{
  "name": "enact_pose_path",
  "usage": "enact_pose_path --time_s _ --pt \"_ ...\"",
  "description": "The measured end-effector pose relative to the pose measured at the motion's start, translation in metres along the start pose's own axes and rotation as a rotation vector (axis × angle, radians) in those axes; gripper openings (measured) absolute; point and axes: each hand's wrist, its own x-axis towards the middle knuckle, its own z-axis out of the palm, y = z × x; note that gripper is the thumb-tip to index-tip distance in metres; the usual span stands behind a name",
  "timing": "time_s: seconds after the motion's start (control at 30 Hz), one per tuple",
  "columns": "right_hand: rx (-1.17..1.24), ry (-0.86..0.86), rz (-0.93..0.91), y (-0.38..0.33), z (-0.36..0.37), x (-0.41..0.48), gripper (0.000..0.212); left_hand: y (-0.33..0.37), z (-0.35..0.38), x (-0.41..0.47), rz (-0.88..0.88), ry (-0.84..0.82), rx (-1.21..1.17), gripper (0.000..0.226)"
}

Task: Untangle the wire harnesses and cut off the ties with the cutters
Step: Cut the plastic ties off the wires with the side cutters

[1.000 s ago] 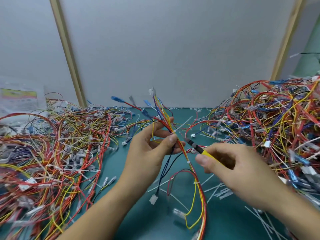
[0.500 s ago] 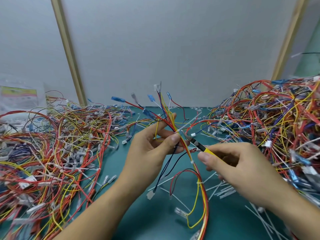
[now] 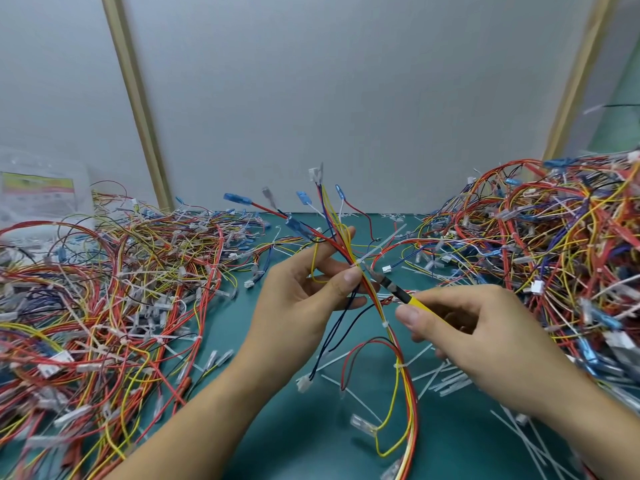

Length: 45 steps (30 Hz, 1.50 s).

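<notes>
My left hand [image 3: 304, 299] pinches a wire harness [image 3: 398, 348] of red, yellow, orange and blue wires between thumb and fingers, holding it up over the green table. Its blue and white connectors [image 3: 301, 197] fan out above the hand, and its lower part loops down toward the front edge. My right hand [image 3: 485, 337] grips yellow-handled cutters [image 3: 398, 291]. Their dark tip points up-left and sits at a white tie [image 3: 375, 251] on the harness just right of my left thumb. Two more white ties ring the harness lower down.
A big tangle of harnesses [image 3: 104, 289] covers the left of the green table [image 3: 284, 427], and a taller pile [image 3: 554, 244] fills the right. Cut white ties [image 3: 446, 379] lie scattered at centre-right. A clear plastic bag [image 3: 38, 195] sits far left. A grey wall stands behind.
My left hand has raised the harness a little, so its connectors stand higher. The cutter tip has moved up-left, closer to the tie beside my left thumb.
</notes>
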Motion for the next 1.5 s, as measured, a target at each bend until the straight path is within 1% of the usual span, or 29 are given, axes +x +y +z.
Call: enact_pose_path --time_s 0.2,0.43,0.47,0.53,0.6,0.87,0.97,1.03,1.1,1.13,1.2,1.3,1.33,1.37,1.4,1.47,1.5 --pt "0.020 0.005 -0.003 0.001 0.000 0.000 0.048 0.000 0.000 0.000 0.002 0.007 -0.007 0.038" --pt "0.028 0.002 -0.011 0.000 0.000 0.001 0.046 0.001 -0.001 -0.001 -0.001 0.010 0.012 0.035" --pt "0.028 0.001 -0.013 0.000 0.000 0.001 0.046 0.001 -0.002 -0.001 -0.002 0.009 0.014 0.031" --pt "0.028 -0.003 -0.017 0.000 -0.001 0.000 0.047 0.001 -0.001 -0.001 0.003 -0.006 0.025 0.015" --pt "0.026 -0.011 -0.024 0.000 -0.001 0.000 0.047 0.001 0.000 -0.001 0.006 -0.021 0.039 0.009" --pt "0.020 -0.014 -0.033 0.001 -0.001 0.001 0.044 0.000 0.001 -0.001 -0.006 -0.012 0.042 0.011" --pt "0.040 -0.026 -0.034 0.002 -0.003 0.001 0.043 0.000 0.001 -0.001 -0.008 -0.004 0.050 0.015" --pt "0.056 -0.040 -0.040 0.002 -0.004 0.002 0.045 0.000 0.001 -0.001 -0.014 -0.006 0.044 0.020" --pt "0.067 -0.042 -0.045 0.004 -0.004 0.002 0.056 0.001 0.002 -0.001 -0.015 -0.002 0.043 0.023" --pt "0.073 -0.030 -0.040 0.005 -0.004 0.002 0.063 0.001 0.002 -0.001 -0.010 0.003 0.048 0.020" --pt "0.110 0.002 -0.020 0.005 -0.005 0.002 0.066 0.001 0.001 -0.001 -0.003 0.013 0.056 0.015" --pt "0.353 0.043 0.079 0.001 -0.005 0.005 0.052 0.002 0.002 -0.001 -0.025 0.022 0.071 0.013" --pt "0.439 0.055 0.110 0.000 -0.005 0.006 0.049 0.002 0.004 -0.001 -0.023 0.027 0.111 0.013" --pt "0.505 0.066 0.133 -0.001 -0.004 0.007 0.049 0.001 0.004 -0.002 0.008 0.035 0.203 0.014" --pt "0.563 0.073 0.153 -0.001 -0.004 0.007 0.049 -0.001 0.004 -0.004 0.080 0.030 0.349 0.016" --pt "0.684 0.065 0.186 -0.001 -0.002 0.007 0.047 -0.004 0.005 -0.008 0.311 -0.074 0.706 0.019" --pt "0.732 0.056 0.196 0.000 -0.001 0.008 0.050 -0.004 0.007 -0.010 0.428 -0.140 0.869 0.020"
